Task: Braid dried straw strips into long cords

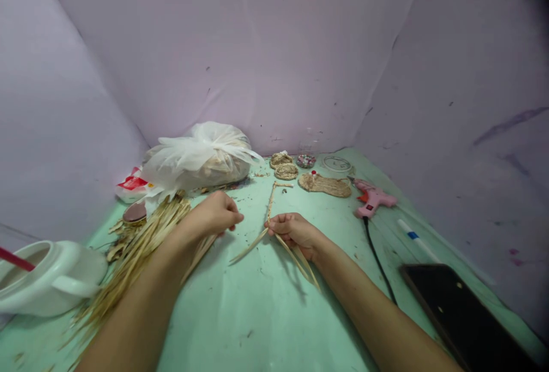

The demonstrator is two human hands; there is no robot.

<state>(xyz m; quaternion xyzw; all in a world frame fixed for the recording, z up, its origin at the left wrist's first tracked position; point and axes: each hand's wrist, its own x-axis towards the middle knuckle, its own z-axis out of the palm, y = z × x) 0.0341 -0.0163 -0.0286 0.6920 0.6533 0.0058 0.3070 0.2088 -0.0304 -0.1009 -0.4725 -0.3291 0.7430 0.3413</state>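
Note:
My right hand (295, 230) pinches the lower end of a thin braid (271, 200) of dried straw-like strips. The braid runs away from me and bends to the right at its far end. Below the pinch, loose strip ends (249, 247) fan out to the left and right. To the left, my left hand (219, 213) is closed, its fingers curled, apart from the braid. Pale strips (199, 255) show just under it; whether the fingers grip them is hidden. A bundle of dried strips (141, 266) lies beneath and beside my left forearm.
At the back are a white plastic bag (206, 155), small woven rounds (286, 172), a woven sole-shaped piece (325, 185) and a jar of pins (306, 159). Right are a pink glue gun (374, 198), a marker (416, 239) and a phone (463, 315). A white pot (55, 280) stands left.

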